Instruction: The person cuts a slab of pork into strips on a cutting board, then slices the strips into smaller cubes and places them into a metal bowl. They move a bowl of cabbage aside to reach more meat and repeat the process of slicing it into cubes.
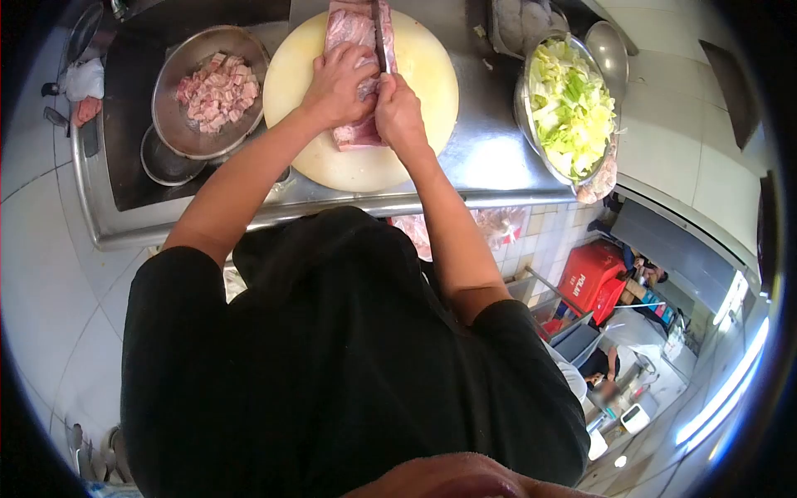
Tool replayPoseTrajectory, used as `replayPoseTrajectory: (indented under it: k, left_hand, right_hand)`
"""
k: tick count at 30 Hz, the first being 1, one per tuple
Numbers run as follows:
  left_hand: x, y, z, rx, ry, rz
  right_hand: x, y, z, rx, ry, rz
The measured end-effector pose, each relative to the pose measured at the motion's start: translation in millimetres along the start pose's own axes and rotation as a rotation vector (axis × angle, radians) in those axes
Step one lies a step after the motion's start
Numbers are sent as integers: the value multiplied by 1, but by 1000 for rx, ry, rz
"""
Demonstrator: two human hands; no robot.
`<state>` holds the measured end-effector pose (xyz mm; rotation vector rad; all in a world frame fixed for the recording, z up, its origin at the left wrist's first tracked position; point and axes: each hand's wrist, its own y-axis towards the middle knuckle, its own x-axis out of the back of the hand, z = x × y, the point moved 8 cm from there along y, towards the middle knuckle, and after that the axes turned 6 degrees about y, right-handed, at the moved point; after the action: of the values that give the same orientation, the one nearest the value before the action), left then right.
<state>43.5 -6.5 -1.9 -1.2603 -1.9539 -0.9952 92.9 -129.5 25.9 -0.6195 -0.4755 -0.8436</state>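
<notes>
A long slab of raw meat lies lengthwise on a round, pale cutting board. My left hand is closed on the slab, its bent fingers pressing the upper surface. Just beside it, my right hand is wrapped round the handle of a knife. The dark, narrow blade points away from me and rests along the right part of the meat. My fingers hide the handle, and the top of the picture cuts off the far end of the slab.
Left of the board, a metal bowl holds chopped meat over a sink. A smaller pan sits below it. At right stands a bowl of cut leafy greens. A red box and another person are farther back.
</notes>
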Motion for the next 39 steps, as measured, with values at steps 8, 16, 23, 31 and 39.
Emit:
replayPoseTrajectory:
  k: [8,16,23,31,39]
  left_hand:
    - [5,-1,0,17,14,-36]
    - [11,-1,-3,-36,7,-30]
    - [13,-21,-17,-144,44,-104]
    - [11,-41,-38,-142,78,-17]
    - [0,-38,-33,-37,112,0]
  right_hand:
    - [10,-20,-12,-49,33,26]
    - [17,59,22,172,29,-38]
    - [38,-47,-14,-245,242,180]
    - [45,-129,-40,-253,157,115]
    - [11,-86,-48,-120,26,45]
